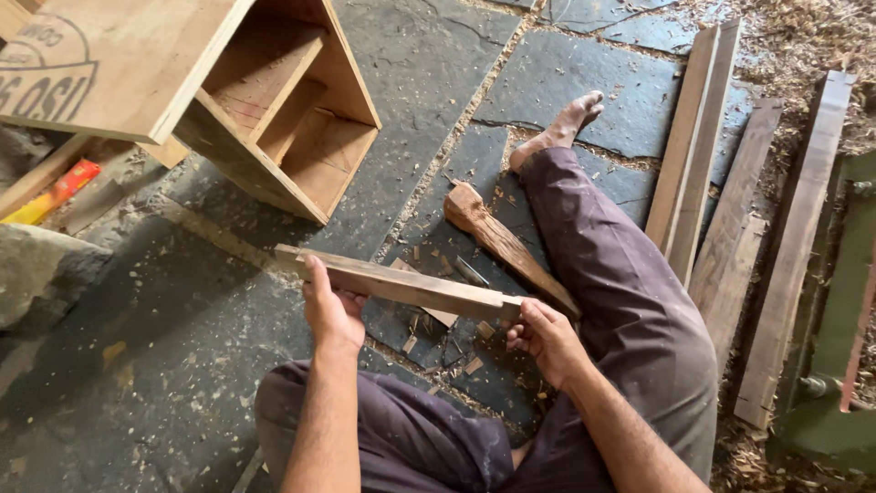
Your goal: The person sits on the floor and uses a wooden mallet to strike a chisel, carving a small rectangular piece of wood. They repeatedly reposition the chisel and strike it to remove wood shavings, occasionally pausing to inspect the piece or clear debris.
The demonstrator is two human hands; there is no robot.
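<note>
You sit on the stone floor (182,365) and you hold a wooden strip (401,285) in front of you with both hands, above your crossed legs. The strip is long, narrow and flat, of a light brown colour, with a paler top face and a darker side edge. It lies almost level, with the left end a little higher and farther from you than the right end. Its edges look straight, and the left end is cut square.

Your left hand (330,310) grips the strip near its left end: the thumb lies on the top and the fingers curl under it from below. Your right hand (544,336) is closed around the right end of the strip, with the fingers bent in and the end of the wood resting inside them.

Just under the strip, small wood chips (438,319) lie on the floor. Behind the strip a wooden mallet (497,245) lies on the floor, with its thick head pointing away from you, beside your stretched right leg. To your right, several long planks (721,183) lie side by side, near a heap of shavings (803,36). At the upper left stands a wooden box with compartments (292,119), open toward you, well apart from the strip.
</note>
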